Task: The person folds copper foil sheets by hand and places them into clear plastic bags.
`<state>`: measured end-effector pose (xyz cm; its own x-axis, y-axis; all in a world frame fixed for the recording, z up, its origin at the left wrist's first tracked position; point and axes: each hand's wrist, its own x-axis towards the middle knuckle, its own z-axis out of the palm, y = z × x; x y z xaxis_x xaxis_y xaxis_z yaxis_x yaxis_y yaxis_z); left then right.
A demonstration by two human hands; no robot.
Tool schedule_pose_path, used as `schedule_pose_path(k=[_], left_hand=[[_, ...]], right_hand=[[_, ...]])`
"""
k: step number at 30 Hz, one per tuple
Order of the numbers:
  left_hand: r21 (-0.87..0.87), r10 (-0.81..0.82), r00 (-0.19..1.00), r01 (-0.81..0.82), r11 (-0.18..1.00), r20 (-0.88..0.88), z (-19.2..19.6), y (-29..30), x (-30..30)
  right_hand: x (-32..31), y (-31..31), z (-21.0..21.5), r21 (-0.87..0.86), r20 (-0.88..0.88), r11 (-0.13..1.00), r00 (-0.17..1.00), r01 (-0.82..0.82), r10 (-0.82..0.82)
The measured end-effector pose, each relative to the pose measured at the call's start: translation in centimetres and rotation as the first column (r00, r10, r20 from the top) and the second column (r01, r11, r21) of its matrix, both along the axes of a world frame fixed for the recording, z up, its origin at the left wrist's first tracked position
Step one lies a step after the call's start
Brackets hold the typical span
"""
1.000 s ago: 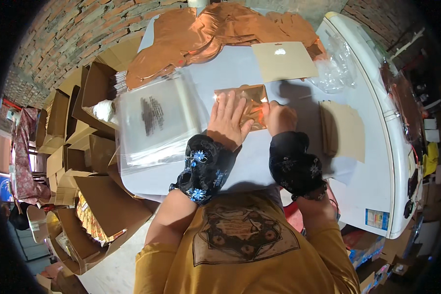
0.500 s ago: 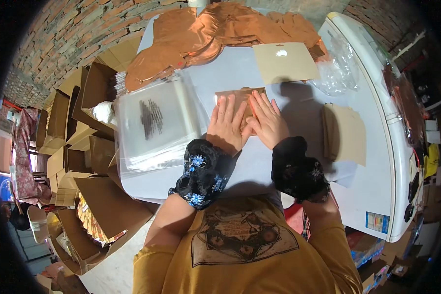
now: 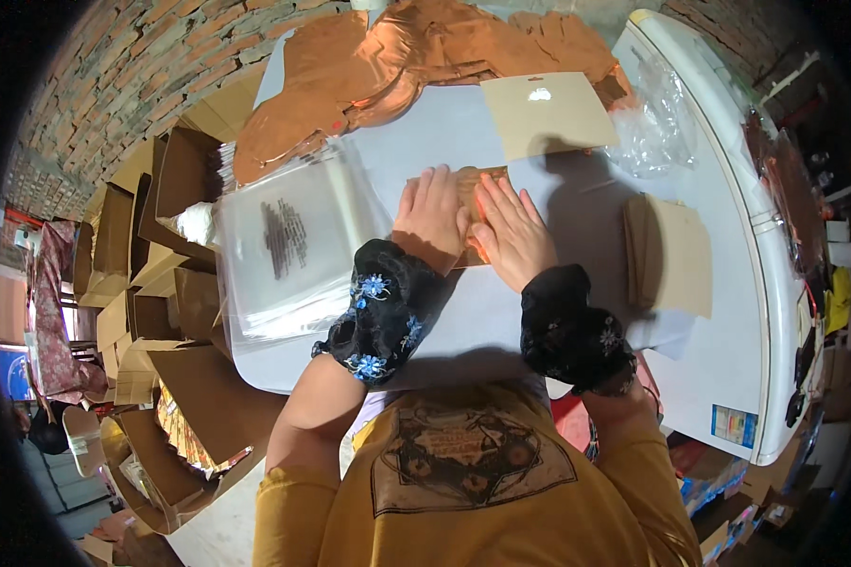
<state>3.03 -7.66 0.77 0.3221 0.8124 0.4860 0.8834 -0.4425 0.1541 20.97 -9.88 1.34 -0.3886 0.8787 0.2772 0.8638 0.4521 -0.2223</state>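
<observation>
A small copper-coloured foil piece (image 3: 468, 192) lies flat in the middle of the white tabletop, partly covered by both hands. My left hand (image 3: 432, 217) rests flat on its left part, fingers stretched out and close together. Against its right part presses my right hand (image 3: 512, 231), palm down with the fingers extended. A strip of foil shows between the hands, and its lower edge shows beneath them. Neither hand grips anything that I can see. Just left of my left hand is a stack of clear plastic bags (image 3: 288, 236) with dark printing.
Shiny copper foil sheets (image 3: 425, 47) heap along the far edge. A beige card (image 3: 548, 113) with a slot lies before them, crumpled clear plastic (image 3: 662, 132) beside it. Folded beige cards (image 3: 671, 255) sit at right, near a white appliance door (image 3: 756, 246). Open cardboard boxes (image 3: 208, 397) crowd the left.
My left hand has slid a little left, apart from the right, uncovering more foil between them. My right hand stays nearly in place, and the view has shifted slightly.
</observation>
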Motion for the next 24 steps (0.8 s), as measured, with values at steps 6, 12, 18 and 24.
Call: schedule_pose_path(k=[6, 12, 18, 24], left_hand=[[-0.029, -0.06, 0.995, 0.062, 0.998, 0.074, 0.0, 0.2, -0.1], [-0.064, -0.021, 0.999, 0.023, 0.998, 0.044, -0.2, 0.1, 0.1], [-0.053, -0.021, 0.999, 0.024, 0.998, 0.045, 0.0, -0.2, 0.4], [-0.031, -0.016, 0.999, 0.017, 0.999, 0.028, -0.5, -0.3, 0.3]], right_hand=[[0.5, 0.1, 0.1, 0.003, 0.004, 1.0, 1.0, 0.003, -0.003], [0.4, 0.2, 0.1, 0.003, 0.004, 1.0, 1.0, -0.007, 0.007], [2.3, 1.9, -0.5, -0.115, -0.193, 0.99, 0.98, -0.078, 0.055], [1.0, 3.6, 1.4, -0.023, -0.253, 0.988, 0.957, -0.151, 0.14]])
